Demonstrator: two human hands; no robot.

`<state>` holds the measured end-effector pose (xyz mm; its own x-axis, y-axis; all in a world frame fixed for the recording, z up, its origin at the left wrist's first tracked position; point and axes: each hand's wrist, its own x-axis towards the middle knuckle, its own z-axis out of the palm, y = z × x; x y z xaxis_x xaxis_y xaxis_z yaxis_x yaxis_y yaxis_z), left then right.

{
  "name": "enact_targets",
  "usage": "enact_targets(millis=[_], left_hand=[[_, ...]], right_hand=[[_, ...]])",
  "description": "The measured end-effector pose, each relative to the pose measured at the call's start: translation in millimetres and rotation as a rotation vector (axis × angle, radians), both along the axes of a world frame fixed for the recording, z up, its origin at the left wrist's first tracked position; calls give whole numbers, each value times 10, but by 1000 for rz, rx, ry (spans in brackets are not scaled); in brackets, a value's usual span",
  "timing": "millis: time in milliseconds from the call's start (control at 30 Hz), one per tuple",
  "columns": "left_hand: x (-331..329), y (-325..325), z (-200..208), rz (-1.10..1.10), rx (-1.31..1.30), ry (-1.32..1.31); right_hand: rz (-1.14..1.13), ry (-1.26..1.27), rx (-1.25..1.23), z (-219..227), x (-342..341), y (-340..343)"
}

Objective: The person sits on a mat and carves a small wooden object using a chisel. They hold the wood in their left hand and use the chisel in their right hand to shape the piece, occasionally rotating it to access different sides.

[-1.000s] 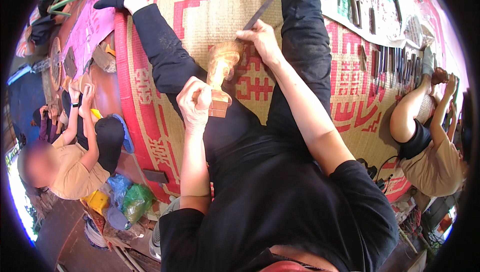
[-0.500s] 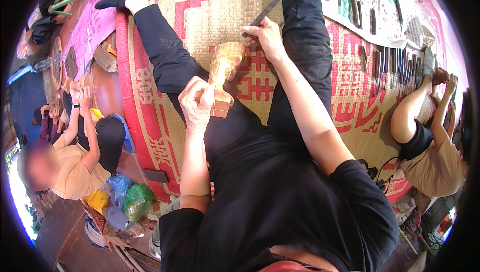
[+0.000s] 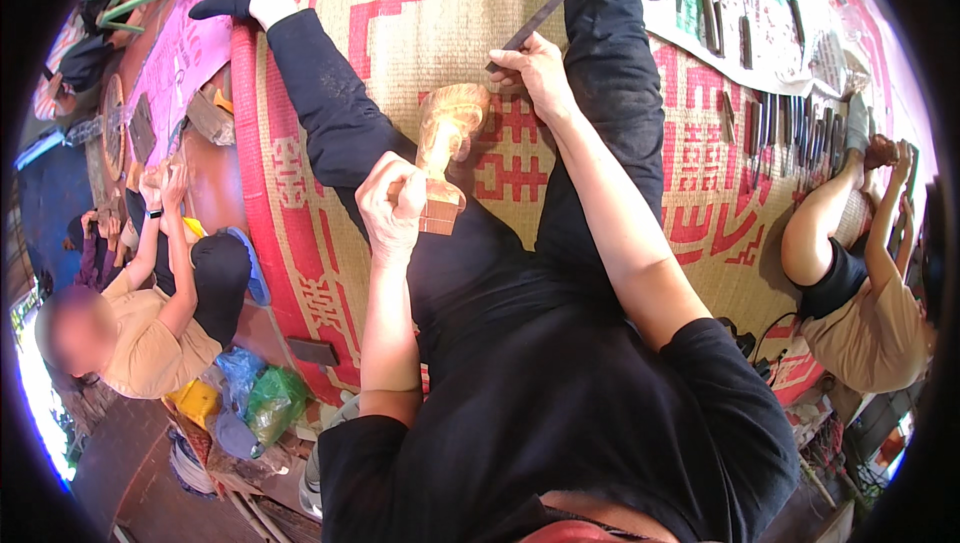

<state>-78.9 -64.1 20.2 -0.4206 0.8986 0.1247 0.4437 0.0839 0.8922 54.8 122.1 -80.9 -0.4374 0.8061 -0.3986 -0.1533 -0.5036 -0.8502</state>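
One wooden carved figure (image 3: 448,148), one dark chisel (image 3: 535,23) in hand, one woven red-patterned mat (image 3: 400,13), two other people seated nearby, one at the left (image 3: 150,313) and one at the right (image 3: 860,293), and many tools in a row (image 3: 790,128), too small to count

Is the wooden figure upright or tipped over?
Upright, slightly leaning: the left hand grips the figure near its square base, head end up.

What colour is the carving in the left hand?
Pale tan wood: the carving, held in the left hand, head view.
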Motion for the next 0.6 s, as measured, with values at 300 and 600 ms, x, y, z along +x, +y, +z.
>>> enact_targets(millis=[300, 600], left_hand=[[28, 21, 43, -13, -4, 23], [43, 36, 59, -27, -5, 22]], right_hand=[[94, -14, 35, 99, -49, -127], [220, 28, 108, 158, -11, -127]])
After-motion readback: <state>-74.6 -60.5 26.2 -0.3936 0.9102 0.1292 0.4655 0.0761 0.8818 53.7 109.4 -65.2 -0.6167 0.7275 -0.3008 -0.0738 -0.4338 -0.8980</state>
